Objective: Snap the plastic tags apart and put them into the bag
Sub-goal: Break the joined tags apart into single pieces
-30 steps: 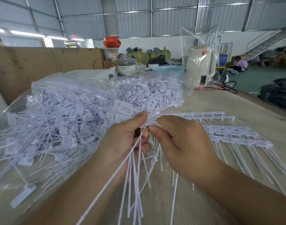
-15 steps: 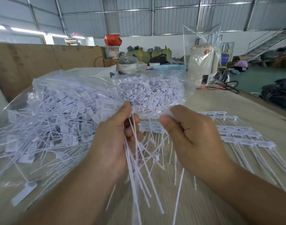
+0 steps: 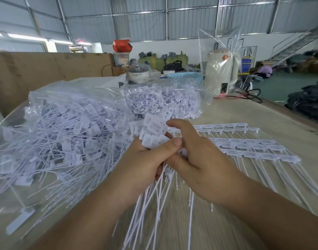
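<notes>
White tags (image 3: pixel 152 131) in both hands

I see two bare forearms reaching in from the bottom edge, with no sleeves, gloves, watch or rings on them. My left hand (image 3: pixel 145 159) and right hand (image 3: pixel 205 159) show short, trimmed nails; the left thumbnail is plainly visible and unpainted.

Both hands (image 3: pixel 174 159) grip a tag bundle (image 3: pixel 153 133).

Warehouse workshop: corrugated metal walls (image 3: pixel 190 18)
</notes>
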A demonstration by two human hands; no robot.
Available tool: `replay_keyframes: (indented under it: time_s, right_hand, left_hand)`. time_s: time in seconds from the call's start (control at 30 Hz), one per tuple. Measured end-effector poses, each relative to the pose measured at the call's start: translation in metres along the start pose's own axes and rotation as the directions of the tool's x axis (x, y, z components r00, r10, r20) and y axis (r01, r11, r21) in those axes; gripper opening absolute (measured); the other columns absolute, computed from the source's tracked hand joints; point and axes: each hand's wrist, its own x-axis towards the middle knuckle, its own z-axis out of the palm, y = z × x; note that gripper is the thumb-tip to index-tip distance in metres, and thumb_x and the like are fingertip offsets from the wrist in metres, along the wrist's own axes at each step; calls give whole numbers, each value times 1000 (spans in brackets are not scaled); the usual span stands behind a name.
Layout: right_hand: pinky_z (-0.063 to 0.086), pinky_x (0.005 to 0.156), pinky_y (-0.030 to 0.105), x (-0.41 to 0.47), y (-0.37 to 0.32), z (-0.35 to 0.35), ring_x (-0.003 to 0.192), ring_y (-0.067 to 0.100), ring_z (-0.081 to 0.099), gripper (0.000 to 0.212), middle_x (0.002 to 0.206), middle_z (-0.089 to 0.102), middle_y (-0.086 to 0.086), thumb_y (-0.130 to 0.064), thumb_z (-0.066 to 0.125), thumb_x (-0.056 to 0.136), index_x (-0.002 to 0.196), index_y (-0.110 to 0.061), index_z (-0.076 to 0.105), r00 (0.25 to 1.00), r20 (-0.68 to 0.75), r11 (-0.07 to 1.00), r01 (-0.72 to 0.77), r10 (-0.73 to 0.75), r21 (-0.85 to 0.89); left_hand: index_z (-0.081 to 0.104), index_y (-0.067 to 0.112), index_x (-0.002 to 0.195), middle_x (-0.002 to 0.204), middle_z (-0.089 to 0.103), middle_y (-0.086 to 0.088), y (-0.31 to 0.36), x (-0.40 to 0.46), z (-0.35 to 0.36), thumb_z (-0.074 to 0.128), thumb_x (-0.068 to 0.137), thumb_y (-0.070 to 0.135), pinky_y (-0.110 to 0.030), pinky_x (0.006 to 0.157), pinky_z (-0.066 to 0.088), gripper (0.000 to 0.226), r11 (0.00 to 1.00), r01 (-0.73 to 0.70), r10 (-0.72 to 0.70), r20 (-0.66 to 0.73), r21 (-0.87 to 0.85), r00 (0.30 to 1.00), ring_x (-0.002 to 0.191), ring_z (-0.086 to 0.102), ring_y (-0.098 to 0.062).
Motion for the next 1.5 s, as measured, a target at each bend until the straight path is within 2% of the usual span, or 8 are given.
replay_keyframes:
  time_s: [0.17, 0.27, 0.37, 0.6, 1.03, 1.23, 1.37, 1.5]
  right_hand:
    - [41, 51, 25, 2, -2, -5, 56, 4, 58, 39, 66, 61, -17, -47, 54, 93, 127, -30, 44, 999, 41, 1000, 14, -13, -11]
    - [40, 53, 30, 3, -1, -11, 57, 8, 53, 24, 64, 54, -10, -47, 55, 91, 93, -23, 59, 1000, -15, 999, 23, -23, -39]
    - [33, 50, 28, 4, 6, -18, 50, 7, 45, 29, 55, 46, -9, -38, 59, 94, 70, -25, 51, 999, 22, 999, -44, 44, -13]
    - [39, 55, 27, 4, 2, -15, 57, 7, 50, 29, 65, 53, -8, -39, 50, 97, 98, -15, 66, 990, 140, 997, 22, -12, -69]
    - [24, 49, 25, 6, -2, -17, 51, 3, 32, 38, 55, 27, -13, -40, 53, 92, 66, -23, 31, 979, -53, 942, 175, -198, -287]
    - [43, 44, 37, 6, -6, -16, 49, 23, 45, 31, 61, 35, -6, -29, 54, 91, 68, -21, 35, 946, -7, 838, 285, -325, -465]
    - [42, 42, 37, 7, -6, -14, 49, 20, 40, 32, 61, 33, -6, -28, 56, 90, 69, -21, 33, 940, -36, 841, 286, -339, -460]
    - [37, 42, 33, 7, -6, -11, 49, 18, 37, 33, 61, 33, -9, -27, 56, 90, 69, -21, 31, 942, -134, 872, 223, -307, -436]
  left_hand:
    - [69, 25, 56, 48, 51, 0, 0, 3, -4, 71, 66, 34, -16, 37, 34, 13, 997, 58, -62, -100, -44, 993, 37, 42, -6]
    - [67, 23, 49, 42, 46, 0, 0, 6, -8, 70, 67, 35, -15, 36, 32, 22, 996, 64, -74, -191, -56, 979, 34, 40, -9]
    - [68, 26, 53, 43, 47, 1, 0, 6, -12, 70, 75, 32, -15, 34, 31, 23, 995, 85, -95, -201, -56, 975, 34, 39, -8]
    - [69, 24, 55, 45, 52, -2, 1, 6, -17, 70, 61, 48, -20, 36, 36, 25, 996, 87, -90, -110, -33, 990, 37, 47, -12]
    - [63, 12, 60, 42, 45, -3, -10, 18, -25, 83, 62, 38, -16, 36, 33, 32, 931, 246, -247, 29, -270, 969, 31, 38, -13]
    - [62, 20, 48, 41, 43, -2, -15, 23, -31, 69, 68, 48, -20, 38, 34, 34, 933, 310, -293, 113, -182, 949, 33, 39, -13]
    - [60, 24, 47, 45, 44, 0, -14, 21, -25, 72, 61, 51, -23, 45, 32, 33, 965, 223, -232, -50, -140, 971, 38, 39, -13]
    - [60, 17, 53, 48, 48, -1, -10, 17, -15, 77, 78, 29, -22, 43, 37, 32, 967, 87, -151, -265, -238, 952, 38, 43, -12]
